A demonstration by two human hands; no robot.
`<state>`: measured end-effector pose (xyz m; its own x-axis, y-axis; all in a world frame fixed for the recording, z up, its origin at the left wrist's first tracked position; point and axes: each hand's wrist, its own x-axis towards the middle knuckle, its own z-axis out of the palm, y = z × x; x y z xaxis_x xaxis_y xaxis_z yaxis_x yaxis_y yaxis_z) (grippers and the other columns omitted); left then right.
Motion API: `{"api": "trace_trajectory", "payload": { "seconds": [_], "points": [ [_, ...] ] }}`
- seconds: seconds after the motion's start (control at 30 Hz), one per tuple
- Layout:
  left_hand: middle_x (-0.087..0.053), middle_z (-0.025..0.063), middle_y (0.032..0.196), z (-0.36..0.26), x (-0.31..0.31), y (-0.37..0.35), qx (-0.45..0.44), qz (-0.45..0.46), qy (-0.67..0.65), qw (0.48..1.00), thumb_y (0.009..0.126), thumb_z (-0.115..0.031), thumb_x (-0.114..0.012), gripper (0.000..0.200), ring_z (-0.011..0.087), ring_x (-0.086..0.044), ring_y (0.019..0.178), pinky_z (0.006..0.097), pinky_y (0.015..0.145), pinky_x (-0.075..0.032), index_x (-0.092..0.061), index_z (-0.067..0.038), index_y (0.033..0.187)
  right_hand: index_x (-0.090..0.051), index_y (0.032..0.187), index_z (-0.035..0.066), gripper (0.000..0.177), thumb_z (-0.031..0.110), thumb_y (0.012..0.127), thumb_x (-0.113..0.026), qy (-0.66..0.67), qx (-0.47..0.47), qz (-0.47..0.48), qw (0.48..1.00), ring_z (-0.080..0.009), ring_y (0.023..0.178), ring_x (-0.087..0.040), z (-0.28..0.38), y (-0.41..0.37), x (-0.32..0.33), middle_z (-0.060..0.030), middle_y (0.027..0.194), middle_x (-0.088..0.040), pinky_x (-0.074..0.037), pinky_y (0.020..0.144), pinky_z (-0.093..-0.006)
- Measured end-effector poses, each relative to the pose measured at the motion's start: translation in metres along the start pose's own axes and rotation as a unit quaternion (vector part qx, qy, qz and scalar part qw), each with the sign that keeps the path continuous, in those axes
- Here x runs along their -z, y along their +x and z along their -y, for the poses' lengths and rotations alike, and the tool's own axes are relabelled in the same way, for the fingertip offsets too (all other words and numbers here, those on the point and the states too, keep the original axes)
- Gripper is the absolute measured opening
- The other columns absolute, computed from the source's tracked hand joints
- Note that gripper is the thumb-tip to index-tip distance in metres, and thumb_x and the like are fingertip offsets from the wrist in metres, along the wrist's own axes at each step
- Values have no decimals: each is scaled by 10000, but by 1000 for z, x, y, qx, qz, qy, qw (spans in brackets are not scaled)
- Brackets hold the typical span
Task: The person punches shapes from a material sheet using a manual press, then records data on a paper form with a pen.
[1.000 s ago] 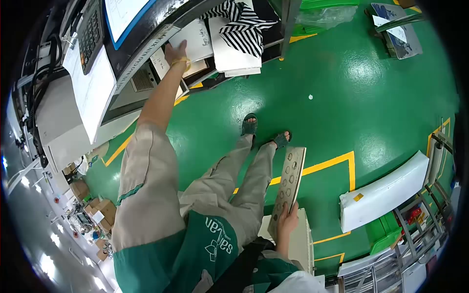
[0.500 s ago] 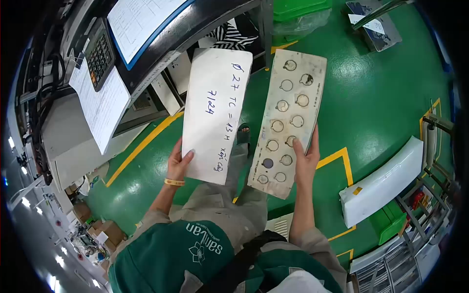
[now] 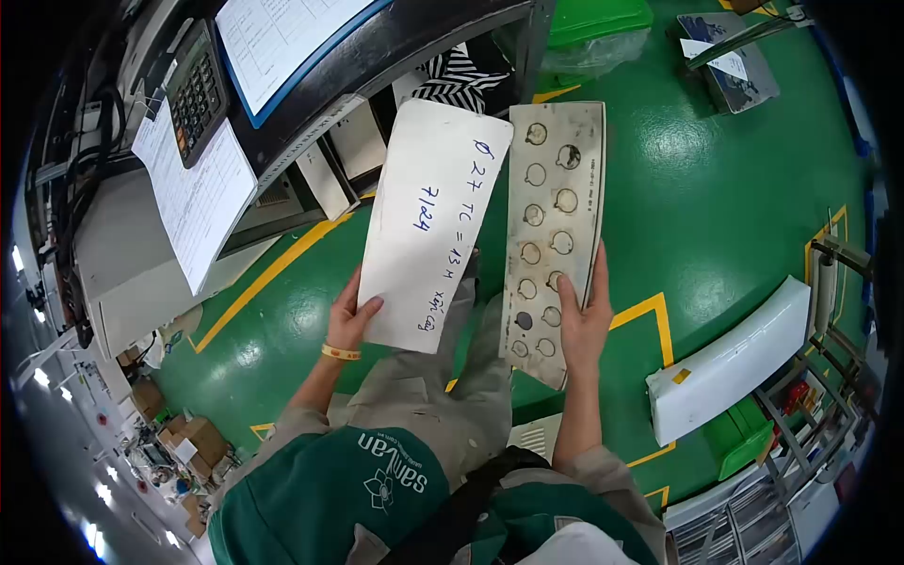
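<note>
My left hand (image 3: 351, 318) grips a white board (image 3: 424, 212) by its lower left edge, thumb on the front. Blue handwriting runs along this board, including "27 TC = 13 M" and "7/24". In my right hand (image 3: 586, 325) is a worn, greyish board (image 3: 549, 217) with two columns of round ring marks, a few of them darkened. My right thumb lies on its face near the lower right edge. Both boards are held side by side above my legs, their upper corners close together.
On the dark bench (image 3: 325, 71) at upper left lie a calculator (image 3: 196, 94), a loose sheet (image 3: 193, 198) and a blue-backed clipboard (image 3: 282, 47). A green bin (image 3: 598, 21) stands beyond. At right, a curved white panel (image 3: 730, 363) leans by a metal rack (image 3: 800, 433).
The two boards have come closer together. The right board has swung more upright and shifted left at its top, while the left board has moved slightly right and tilted more.
</note>
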<state>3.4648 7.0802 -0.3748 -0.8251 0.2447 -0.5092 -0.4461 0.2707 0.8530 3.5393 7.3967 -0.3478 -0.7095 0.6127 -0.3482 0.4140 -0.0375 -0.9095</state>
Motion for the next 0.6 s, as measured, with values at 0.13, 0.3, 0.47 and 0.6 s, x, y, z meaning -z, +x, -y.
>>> {"api": "trace_trajectory", "payload": {
  "seconds": [0.13,0.3,0.47,0.6],
  "points": [
    [-390,111,1367,1,-2,2,-20,-4,26,999,836,24,-572,626,158,-418,1206,281,983,-367,-267,8,1382,-355,1359,71,563,50,841,-576,-87,37,-8,995,-193,945,-610,5,-4,2,-178,1183,-567,-461,805,-279],
    [-376,101,1379,3,-6,7,21,53,-5,998,821,28,-585,662,154,-419,1202,279,983,-363,-255,-14,1394,-304,1366,-15,583,42,848,-567,118,15,27,993,-164,1096,-510,0,-1,-2,-157,1283,-487,-400,923,-285],
    [-415,67,1346,-15,-40,6,101,275,-32,956,834,16,-560,665,150,-432,1184,288,985,-354,-233,-43,1410,-256,1372,-52,594,41,857,-537,227,-47,97,968,-177,1203,-412,-1,-4,-9,-150,1347,-400,-322,997,-288],
    [-453,73,1290,-9,-84,2,84,203,-147,965,889,-87,-536,533,145,-468,1120,285,945,-379,-308,-11,1365,-270,1394,39,515,70,909,-438,207,-47,104,972,-177,1212,-406,-21,-9,-32,-125,1362,-398,-306,1003,-286]
  ]
}}
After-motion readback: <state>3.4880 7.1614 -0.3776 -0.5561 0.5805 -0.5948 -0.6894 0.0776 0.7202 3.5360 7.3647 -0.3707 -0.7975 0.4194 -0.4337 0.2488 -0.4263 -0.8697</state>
